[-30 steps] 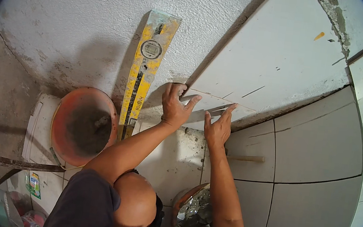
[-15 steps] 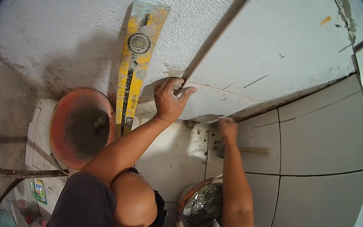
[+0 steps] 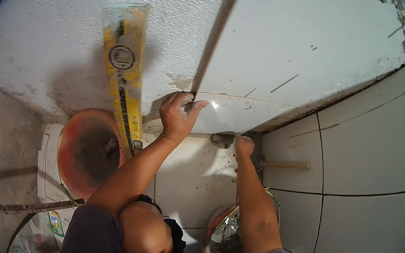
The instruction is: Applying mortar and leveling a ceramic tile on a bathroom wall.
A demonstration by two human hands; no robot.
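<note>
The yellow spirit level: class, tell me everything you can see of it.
The spirit level is a long, straight, metal-looking bar, yellow with black markings, smeared with grey grime. A round window sits near its pale greenish top end. It stands tilted, top toward the picture's left, apparently leaning on the rough white wall. Its lower part overlaps the reddish tub in view; whether they touch is unclear. Neither the left hand nor the right hand touches it.
</note>
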